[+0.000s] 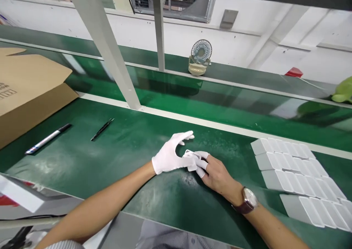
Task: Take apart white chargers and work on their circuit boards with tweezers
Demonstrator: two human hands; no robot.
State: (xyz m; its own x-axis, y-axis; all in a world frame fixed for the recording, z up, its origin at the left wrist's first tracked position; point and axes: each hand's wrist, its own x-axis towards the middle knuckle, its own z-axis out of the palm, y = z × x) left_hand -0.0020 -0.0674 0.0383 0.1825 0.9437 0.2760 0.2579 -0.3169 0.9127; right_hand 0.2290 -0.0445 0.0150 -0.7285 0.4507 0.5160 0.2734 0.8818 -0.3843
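A small white plastic part [190,159] with a hole near its top is pinched in the fingers of my right hand [217,171]. White finger cots cover those fingertips, and a watch sits on that wrist. My left hand [171,152], in a white glove, is beside the part with its fingers stretched away from it. Its thumb reaches the part's lower left side; whether it presses on it I cannot tell. Part of the piece is hidden behind the right fingers. Several rows of white box-like pieces [291,164] stand to the right of my hands.
On the green table [132,139] lie a marker pen [48,139] and black tweezers [102,129]. A cardboard box [33,95] stands at the left. A metal post [110,47] rises from the table's back edge. Beyond is a small fan [200,56].
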